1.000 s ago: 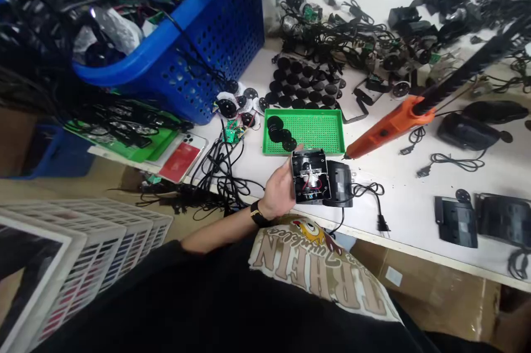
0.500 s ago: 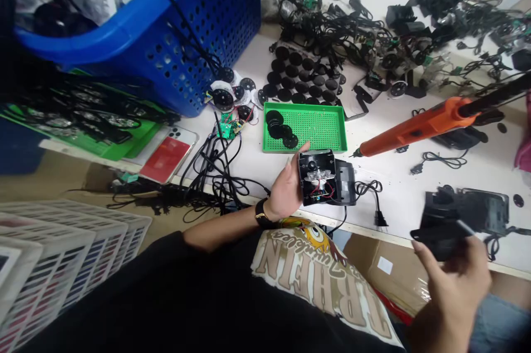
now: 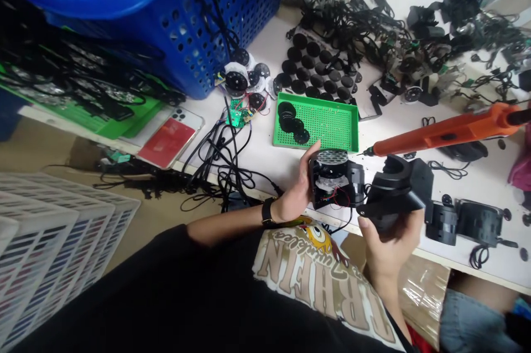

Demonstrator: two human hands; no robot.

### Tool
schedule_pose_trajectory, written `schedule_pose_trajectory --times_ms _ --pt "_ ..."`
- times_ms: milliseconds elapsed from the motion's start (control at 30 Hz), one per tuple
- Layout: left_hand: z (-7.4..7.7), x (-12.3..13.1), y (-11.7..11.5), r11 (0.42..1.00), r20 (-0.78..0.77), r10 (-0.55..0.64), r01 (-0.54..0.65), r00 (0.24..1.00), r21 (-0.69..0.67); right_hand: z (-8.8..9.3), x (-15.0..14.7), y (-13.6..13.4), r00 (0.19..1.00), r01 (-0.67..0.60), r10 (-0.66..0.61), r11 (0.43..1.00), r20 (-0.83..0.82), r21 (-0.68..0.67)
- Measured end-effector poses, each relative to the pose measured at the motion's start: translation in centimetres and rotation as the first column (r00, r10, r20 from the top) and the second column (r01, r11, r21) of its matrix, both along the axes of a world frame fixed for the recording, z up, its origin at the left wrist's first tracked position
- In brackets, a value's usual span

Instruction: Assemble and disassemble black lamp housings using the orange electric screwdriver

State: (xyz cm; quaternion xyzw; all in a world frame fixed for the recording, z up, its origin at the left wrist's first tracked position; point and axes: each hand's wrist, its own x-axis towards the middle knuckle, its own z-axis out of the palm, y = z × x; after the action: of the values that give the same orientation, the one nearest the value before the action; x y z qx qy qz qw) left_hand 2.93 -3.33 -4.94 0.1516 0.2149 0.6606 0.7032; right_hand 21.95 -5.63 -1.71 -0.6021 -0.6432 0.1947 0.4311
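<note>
My left hand (image 3: 295, 192) grips the left side of an open black plastic housing (image 3: 326, 198) near the table's front edge. Inside it show red wires and a clear part, with a perforated grille at the top. A round black section joins its right side. My right hand (image 3: 392, 242) holds a separate black plastic cover (image 3: 394, 187) with a curved cutout, just right of the housing and apart from it. Behind them an orange electric screwdriver (image 3: 443, 130) lies slanted, its tip pointing left. Next to the housing's far side is a green perforated tray (image 3: 352, 123) holding black discs (image 3: 292, 120).
A big blue basket (image 3: 166, 15) stands at the left. Beside it are a red-backed phone (image 3: 170, 140), tangled black cables (image 3: 232, 165) and a green circuit board (image 3: 235, 115). Rows of black discs (image 3: 315, 68) and heaped cabled parts lie behind. More black housings (image 3: 477, 220) sit at right.
My right hand has carried the black cover left and up, from the right-hand housings to beside the open housing. The open housing has tilted, so its grille now shows. The view has shifted.
</note>
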Motion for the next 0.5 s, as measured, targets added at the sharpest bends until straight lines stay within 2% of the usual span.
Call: schedule_pose_trajectory --times_ms 133,267,500 --pt "0.1 0.5 -0.1 1.000 0.014 0.015 -0.015 1.000 -0.016 -0.2 -1.4 0.9 0.999 0.018 -0.018 1.000 0.032 -0.001" --pt "0.1 0.9 0.0 0.999 0.036 0.005 -0.004 0.999 -0.033 -0.6 -2.8 1.6 0.994 -0.034 0.036 0.999 0.105 -0.020" --pt "0.2 0.8 0.2 1.000 0.016 -0.013 0.013 1.000 0.020 -0.8 -3.5 2.3 0.990 -0.088 0.092 0.995 0.103 -0.041"
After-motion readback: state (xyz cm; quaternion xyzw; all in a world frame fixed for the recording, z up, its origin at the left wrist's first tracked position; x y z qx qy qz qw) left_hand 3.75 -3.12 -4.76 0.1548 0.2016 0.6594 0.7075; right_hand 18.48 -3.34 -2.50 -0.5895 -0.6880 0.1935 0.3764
